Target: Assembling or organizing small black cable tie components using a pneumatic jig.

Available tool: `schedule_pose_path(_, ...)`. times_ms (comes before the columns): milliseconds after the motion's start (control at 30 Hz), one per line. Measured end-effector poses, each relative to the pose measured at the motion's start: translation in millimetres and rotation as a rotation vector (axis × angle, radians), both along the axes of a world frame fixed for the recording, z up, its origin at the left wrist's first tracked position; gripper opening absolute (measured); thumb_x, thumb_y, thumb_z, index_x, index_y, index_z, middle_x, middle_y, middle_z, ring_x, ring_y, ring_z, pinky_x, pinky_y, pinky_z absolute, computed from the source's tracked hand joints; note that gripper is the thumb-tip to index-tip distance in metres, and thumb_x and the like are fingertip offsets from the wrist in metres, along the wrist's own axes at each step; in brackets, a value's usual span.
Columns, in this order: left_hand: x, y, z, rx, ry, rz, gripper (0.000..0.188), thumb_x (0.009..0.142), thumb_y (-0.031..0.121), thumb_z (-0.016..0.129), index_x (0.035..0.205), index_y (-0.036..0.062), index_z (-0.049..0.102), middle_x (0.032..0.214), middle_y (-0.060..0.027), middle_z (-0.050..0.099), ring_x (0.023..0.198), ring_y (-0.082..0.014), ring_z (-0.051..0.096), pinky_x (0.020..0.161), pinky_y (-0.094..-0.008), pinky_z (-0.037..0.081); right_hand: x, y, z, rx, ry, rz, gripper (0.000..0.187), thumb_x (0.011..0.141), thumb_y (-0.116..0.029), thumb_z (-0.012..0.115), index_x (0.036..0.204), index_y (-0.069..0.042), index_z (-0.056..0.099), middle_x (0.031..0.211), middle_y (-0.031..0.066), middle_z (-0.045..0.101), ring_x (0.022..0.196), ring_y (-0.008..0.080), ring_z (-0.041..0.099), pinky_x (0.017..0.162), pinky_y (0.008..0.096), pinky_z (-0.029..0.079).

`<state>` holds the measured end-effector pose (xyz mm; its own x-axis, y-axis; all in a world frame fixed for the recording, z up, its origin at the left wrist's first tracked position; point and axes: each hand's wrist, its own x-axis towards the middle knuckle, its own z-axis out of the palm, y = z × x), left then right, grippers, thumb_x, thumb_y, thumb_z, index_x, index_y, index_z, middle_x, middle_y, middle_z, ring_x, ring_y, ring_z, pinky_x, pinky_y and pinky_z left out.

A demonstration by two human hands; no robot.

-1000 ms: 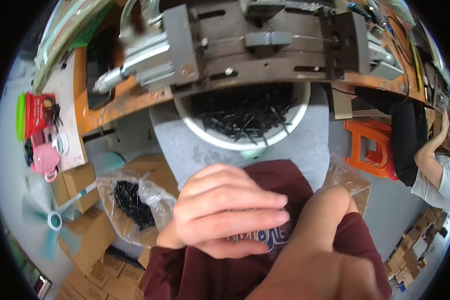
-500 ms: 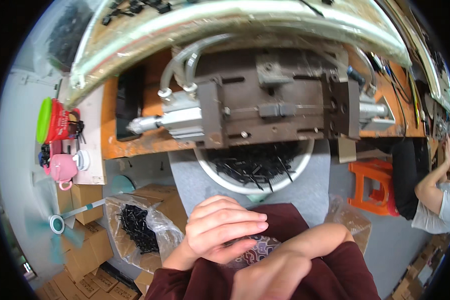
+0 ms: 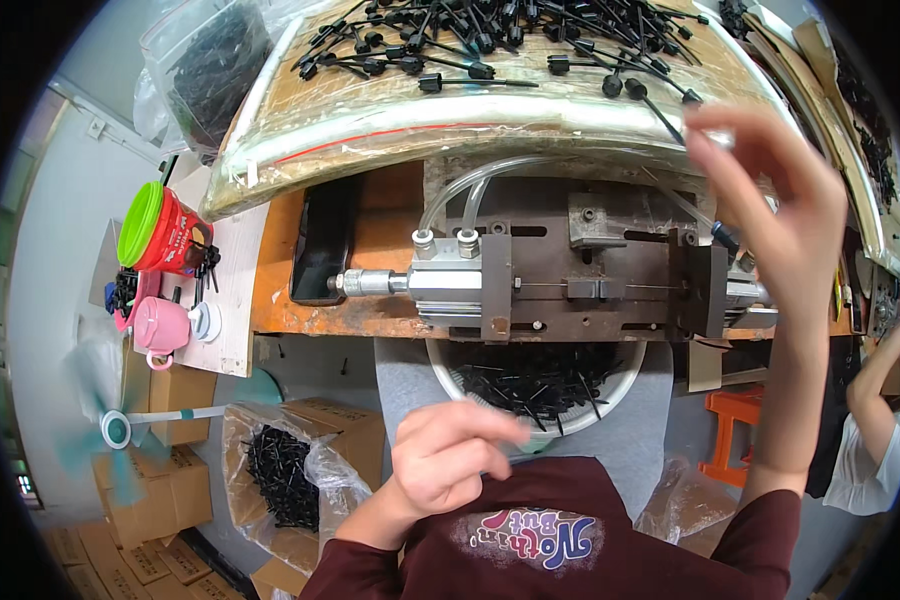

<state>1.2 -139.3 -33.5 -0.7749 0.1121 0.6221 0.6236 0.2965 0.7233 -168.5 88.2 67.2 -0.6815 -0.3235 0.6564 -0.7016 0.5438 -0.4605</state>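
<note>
My left hand (image 3: pixel 452 458) hovers just in front of the white basin, its fingers curled together and the index finger blurred. Whatever those fingers may hold is hidden. My right hand (image 3: pixel 775 190) is raised past the metal fixture (image 3: pixel 560 270) to the edge of the plastic-covered work surface. Its thumb and index finger are smeared by motion at the tip of a black rod with a knobbed end (image 3: pixel 656 108); whether they grip it cannot be made out. A small dark block (image 3: pixel 589 289) sits midway along the fixture, between thin rods from both sides.
Many black knobbed rods (image 3: pixel 480 35) lie heaped on the covered surface. Below the fixture, a white basin (image 3: pixel 440 372) holds black parts. A lined carton (image 3: pixel 355 440), turning fan (image 3: pixel 116 428), pink mug (image 3: pixel 162 325) and red tub (image 3: pixel 182 235) stand left. At right is another person's arm (image 3: pixel 875 375).
My right hand has risen from my lap to the far surface beyond the fixture. My left hand's fingers have curled. The view has tilted up, showing more of the heaped rods.
</note>
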Motion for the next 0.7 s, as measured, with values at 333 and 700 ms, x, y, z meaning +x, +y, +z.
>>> schedule_pose_path(333, 6.2, 3.1, -9.6, -0.033, 0.004, -0.065, 0.013, 0.057, 0.0, 0.054, 0.062, 0.0062, 0.064, 0.069, -0.0046, 0.064, 0.053, -0.0166, 0.059, 0.049, -0.027, 0.049, -132.5, -6.2, 19.3, 0.686, -0.195, -0.257, 0.057, 0.069, -0.023, 0.075, 0.119, -0.002, 0.057, 0.105, 0.0157, 0.063, 0.089, 0.0244, 0.061, 0.078, 0.0389, 0.052)
schedule_pose_path(700, 6.7, 4.1, -6.9, -0.039, -0.026, -0.047, 0.018, 0.062, -0.006, 0.057, 0.072, 0.0026, 0.069, 0.079, -0.0076, 0.069, 0.06, -0.0201, 0.066, 0.053, -0.0278, 0.052, -133.7, 14.5, 17.3, 0.758, -0.084, -0.073, 0.035, 0.071, -0.004, 0.062, 0.104, 0.0, 0.053, 0.09, 0.0121, 0.058, 0.078, 0.0229, 0.051, 0.074, 0.0363, 0.044)
